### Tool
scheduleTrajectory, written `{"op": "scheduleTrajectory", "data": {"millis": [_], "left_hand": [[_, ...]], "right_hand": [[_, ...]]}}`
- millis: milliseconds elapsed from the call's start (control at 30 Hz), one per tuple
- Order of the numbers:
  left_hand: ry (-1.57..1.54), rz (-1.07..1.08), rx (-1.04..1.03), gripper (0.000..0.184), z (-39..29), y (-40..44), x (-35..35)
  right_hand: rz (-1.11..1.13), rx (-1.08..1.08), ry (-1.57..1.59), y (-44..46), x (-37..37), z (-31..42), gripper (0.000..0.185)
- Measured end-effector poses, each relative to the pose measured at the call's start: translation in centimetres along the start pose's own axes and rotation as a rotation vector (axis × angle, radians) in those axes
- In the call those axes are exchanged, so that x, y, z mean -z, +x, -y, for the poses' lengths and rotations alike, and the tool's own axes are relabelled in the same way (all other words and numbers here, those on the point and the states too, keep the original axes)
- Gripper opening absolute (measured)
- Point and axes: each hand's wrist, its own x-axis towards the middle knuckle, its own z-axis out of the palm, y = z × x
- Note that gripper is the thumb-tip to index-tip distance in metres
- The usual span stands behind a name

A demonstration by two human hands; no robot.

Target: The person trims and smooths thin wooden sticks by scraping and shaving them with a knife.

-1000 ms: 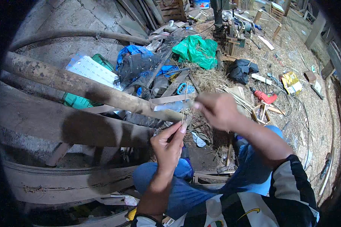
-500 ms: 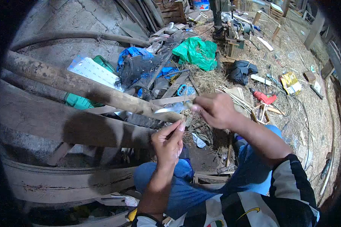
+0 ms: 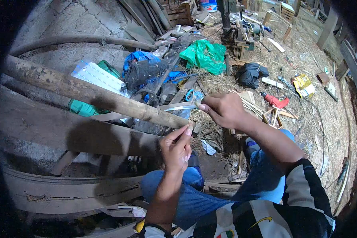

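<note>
My right hand [image 3: 225, 111] is closed on the handle of a knife [image 3: 180, 107], its bright blade pointing left and lying nearly level. Just below it, my left hand [image 3: 175, 147] pinches a thin wooden stick [image 3: 189, 118] between thumb and fingertips. The stick stands up toward the blade; whether the two touch I cannot tell. Behind both hands runs a round wooden pole [image 3: 87, 93], its near end close to my left fingertips. Most of the knife handle is hidden by my right fingers.
A wide wooden plank [image 3: 39, 119] lies below the pole. Beyond are a green plastic bag [image 3: 205, 56], a black bag [image 3: 251, 75] and a white sheet [image 3: 99, 78]. To the right, a red power drill [image 3: 275, 100] lies near thin sticks [image 3: 248, 104] and a yellow packet [image 3: 304, 86].
The knife and my right hand have moved slightly up. The blade now sits a little higher over the stick. My left hand keeps its pinch, almost in place.
</note>
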Motion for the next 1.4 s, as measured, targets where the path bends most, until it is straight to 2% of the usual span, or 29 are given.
{"op": "scheduleTrajectory", "data": {"millis": [67, 100, 267, 367, 467, 533, 633, 667, 733, 767, 800, 867, 900, 933, 1000, 1133, 1200, 1233, 1300, 1333, 1400], "left_hand": [[-0.011, -0.028, 0.020, 0.019, -0.7, -0.6, -0.6], [-0.009, -0.029, 0.023, 0.019, -0.4, -0.5, -0.3], [-0.042, 0.025, 0.017, 0.019, 0.1, -0.1, 0.2], [-0.071, -0.016, 0.049, 0.020, -0.1, -0.2, 0.1], [-0.067, 0.017, 0.039, 0.020, -0.2, -0.1, 0.6], [-0.076, 0.022, 0.029, 0.020, -0.4, -0.2, 0.4], [-0.068, 0.036, 0.001, 0.019, -0.3, -0.2, 0.4], [-0.056, 0.044, -0.016, 0.019, -0.3, -0.2, 0.4], [0.012, 0.047, -0.024, 0.020, 0.0, -0.1, 0.2], [0.083, 0.051, -0.031, 0.020, 0.2, -0.1, 0.0], [0.082, 0.056, -0.023, 0.020, 0.5, 0.0, -0.3], [0.219, 0.081, -0.171, 0.021, 1.3, 0.0, -0.8], [0.220, 0.086, -0.167, 0.021, 1.4, -0.1, -1.1], [0.209, 0.088, -0.122, 0.021, 1.2, -0.2, -1.3], [0.202, 0.092, -0.075, 0.021, 0.8, -0.5, -1.6], [0.181, 0.113, -0.098, 0.022, 1.2, -0.6, -1.6], [0.163, 0.100, -0.129, 0.022, 1.1, -0.4, -1.4], [0.135, 0.071, -0.140, 0.022, 0.9, -0.4, -1.5], [0.113, 0.030, -0.165, 0.022, 0.5, -0.3, -1.2], [0.080, 0.021, -0.177, 0.021, 0.3, -0.2, -0.9], [0.047, 0.007, -0.194, 0.021, 0.3, -0.1, -0.5]], "right_hand": [[-0.007, 0.010, 0.004, 0.1, 0.3, -0.7, 0.027], [0.061, -0.045, -0.014, 0.5, 0.9, -0.6, 0.028], [0.006, 0.008, 0.017, -0.1, -0.6, -0.3, 0.033], [0.027, -0.139, -0.046, 1.0, -0.1, -2.8, 0.038], [-0.050, -0.077, -0.027, 0.5, -0.1, -1.7, 0.039], [0.043, -0.075, 0.000, 0.4, 0.5, -0.6, 0.041], [0.011, -0.381, 0.247, 0.6, 0.1, -1.8, 0.044], [0.011, -0.379, 0.244, 0.7, -0.2, -2.0, 0.044], [-0.053, -0.300, 0.687, 0.8, -0.6, -1.8, 0.042], [-0.055, -0.345, 0.836, 0.6, -0.9, -1.2, 0.039], [-0.055, -0.354, 0.832, 0.7, -0.8, -0.7, 0.039], [-0.015, -0.359, 0.964, 0.8, -0.7, -0.2, 0.028], [0.021, -0.405, 0.955, 0.8, -0.6, -0.3, 0.025], [0.018, -0.408, 0.954, 0.8, -0.5, -0.3, 0.025], [0.036, -0.473, 1.042, 0.9, -0.3, -0.1, 0.036], [0.057, -0.448, 0.959, 0.7, -0.4, -0.7, 0.036], [-0.028, -0.292, 0.667, 0.4, 0.1, -0.3, 0.032], [-0.028, -0.283, 0.673, 0.2, 0.6, 0.3, 0.032], [0.042, -0.124, 0.288, -0.4, 1.4, 1.8, 0.026], [0.040, -0.112, 0.297, -0.8, 1.1, 2.1, 0.026], [-0.046, 0.173, 0.186, -1.4, 0.6, 2.6, 0.021]]}}
